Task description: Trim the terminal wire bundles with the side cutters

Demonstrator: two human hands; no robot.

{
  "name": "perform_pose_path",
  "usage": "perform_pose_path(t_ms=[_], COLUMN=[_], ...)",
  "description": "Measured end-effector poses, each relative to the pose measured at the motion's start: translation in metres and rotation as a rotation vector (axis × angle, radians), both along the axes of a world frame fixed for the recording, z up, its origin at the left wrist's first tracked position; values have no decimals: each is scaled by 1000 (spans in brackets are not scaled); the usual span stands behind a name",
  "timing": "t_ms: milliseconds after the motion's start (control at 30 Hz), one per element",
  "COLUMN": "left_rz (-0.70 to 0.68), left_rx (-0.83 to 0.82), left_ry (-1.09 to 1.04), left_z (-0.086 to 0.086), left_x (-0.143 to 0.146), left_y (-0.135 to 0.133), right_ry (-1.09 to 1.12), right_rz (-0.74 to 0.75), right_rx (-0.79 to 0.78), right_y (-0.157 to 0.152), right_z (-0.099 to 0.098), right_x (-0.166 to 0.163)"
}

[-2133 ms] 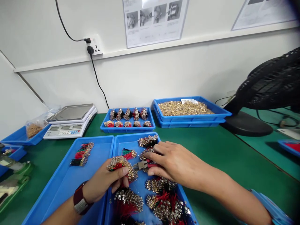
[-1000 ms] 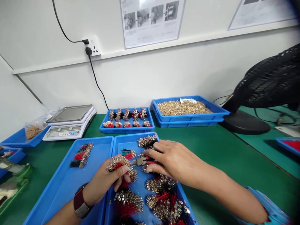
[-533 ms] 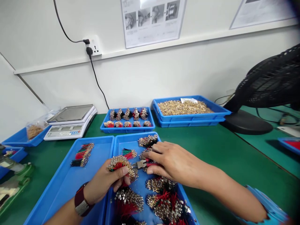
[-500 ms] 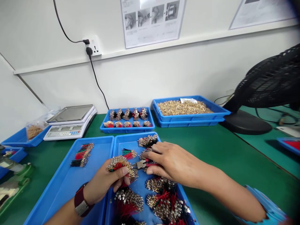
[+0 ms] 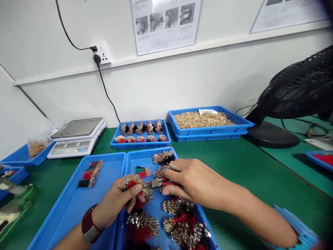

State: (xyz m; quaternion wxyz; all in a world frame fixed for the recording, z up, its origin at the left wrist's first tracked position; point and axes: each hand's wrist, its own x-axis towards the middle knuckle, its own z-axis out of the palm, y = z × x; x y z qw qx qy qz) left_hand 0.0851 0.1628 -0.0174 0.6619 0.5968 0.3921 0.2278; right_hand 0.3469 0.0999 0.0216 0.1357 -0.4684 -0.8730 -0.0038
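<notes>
Red-handled pliers [image 5: 154,183] lie nearly sideways, with their grey nose pointing left at a fat bunch of wires [image 5: 129,181]. The right hand [image 5: 188,180] has its fingers curled round the handles, and the left hand [image 5: 121,196] pinches the bunch, thumb on top. So the bunch is just left of the pliers, and the left hand is nearer to it (it is holding it, after all). All this is over the blue tray [image 5: 140,157]. I cannot tell if the nose is wide or pinched. Since half a second ago, both hands have hardly moved, but the nose seems to reach a little farther over the bunch.
</notes>
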Motion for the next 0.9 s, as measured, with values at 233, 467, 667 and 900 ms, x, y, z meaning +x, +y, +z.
perform_pose_path(t_ms=[233, 467, 667, 900], left_rz=[-39, -101, -132, 6], left_rx=[-86, -242, -282, -88], left_ry=[-25, -8, -12, 29], left_z=[2, 7, 6, 5], left_x=[-1, -2, -5, 1], left_y=[0, 3, 5, -2], right_ry=[-40, -51, -14, -48], right_rz=[-24, 13, 60, 38], right_rx=[102, 62, 7, -10], right_y=[1, 2, 2, 3], right_z=[-4, -7, -3, -7], right_x=[1, -1, -1, -2])
